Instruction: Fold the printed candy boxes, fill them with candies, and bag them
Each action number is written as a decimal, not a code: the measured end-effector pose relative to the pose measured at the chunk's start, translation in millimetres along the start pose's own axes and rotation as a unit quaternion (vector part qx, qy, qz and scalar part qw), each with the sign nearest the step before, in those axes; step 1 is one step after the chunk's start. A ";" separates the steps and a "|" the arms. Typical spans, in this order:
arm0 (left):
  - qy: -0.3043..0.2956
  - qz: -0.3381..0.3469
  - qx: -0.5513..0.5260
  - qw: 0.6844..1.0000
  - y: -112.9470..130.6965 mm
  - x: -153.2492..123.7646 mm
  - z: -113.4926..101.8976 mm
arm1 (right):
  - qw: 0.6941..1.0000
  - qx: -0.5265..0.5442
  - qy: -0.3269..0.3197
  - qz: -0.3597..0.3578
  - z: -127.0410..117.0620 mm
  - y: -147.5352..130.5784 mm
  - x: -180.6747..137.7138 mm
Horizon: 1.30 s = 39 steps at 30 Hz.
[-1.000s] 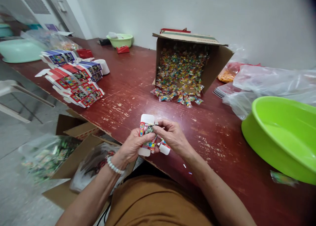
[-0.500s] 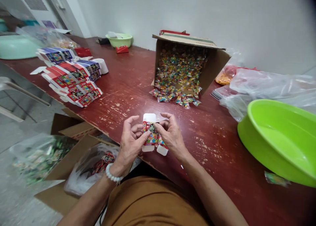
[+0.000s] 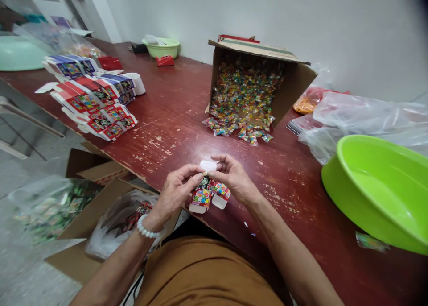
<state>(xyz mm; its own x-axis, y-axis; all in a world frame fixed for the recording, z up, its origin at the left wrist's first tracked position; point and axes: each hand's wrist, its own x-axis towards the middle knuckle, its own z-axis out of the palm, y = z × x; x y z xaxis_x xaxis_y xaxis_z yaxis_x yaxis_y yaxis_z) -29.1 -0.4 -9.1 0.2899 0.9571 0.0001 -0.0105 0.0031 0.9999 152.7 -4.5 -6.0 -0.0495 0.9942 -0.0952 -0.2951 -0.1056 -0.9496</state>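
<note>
Both my hands hold one small printed carton (image 3: 206, 191) with red sides and white flaps, just above the near edge of the dark red table (image 3: 174, 114). My left hand (image 3: 175, 192) pinches its top from the left with thumb and fingers. My right hand (image 3: 234, 179) pinches the same top from the right, and the white top flap stands up between my fingertips. The carton's lower flaps hang open below my hands.
A cardboard box (image 3: 261, 80) lies on its side, spilling wrapped candies (image 3: 239, 130). Stacked flat cartons (image 3: 92, 103) lie at the left. A green basin (image 3: 384, 190) and plastic bags (image 3: 361, 114) sit at the right. Open boxes with bags (image 3: 110, 217) stand on the floor.
The carton has tilted and dropped slightly toward me. My left fingers have closed in onto its top, next to my right fingertips.
</note>
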 end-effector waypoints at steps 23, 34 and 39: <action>-0.035 -0.126 -0.148 0.980 0.3 4.1 11.0 | 0.996 -0.084 -0.008 -0.005 15.9 -10.3 11.3; -0.034 -0.117 -0.167 0.978 -10.7 13.2 3.6 | 0.991 -0.118 -0.067 -0.002 13.1 -7.1 6.2; -0.035 -0.144 -0.153 0.977 -14.5 15.6 4.5 | 0.944 -0.287 -0.047 -0.154 5.8 -12.7 9.8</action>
<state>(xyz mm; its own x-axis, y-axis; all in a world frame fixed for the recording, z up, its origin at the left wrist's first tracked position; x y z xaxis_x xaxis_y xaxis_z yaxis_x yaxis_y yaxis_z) -20.1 13.2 -23.6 0.3875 0.8818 -0.2688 -0.2014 0.3655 0.9087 150.4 6.4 6.9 -0.1389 0.9671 0.2132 0.2545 0.2429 -0.9361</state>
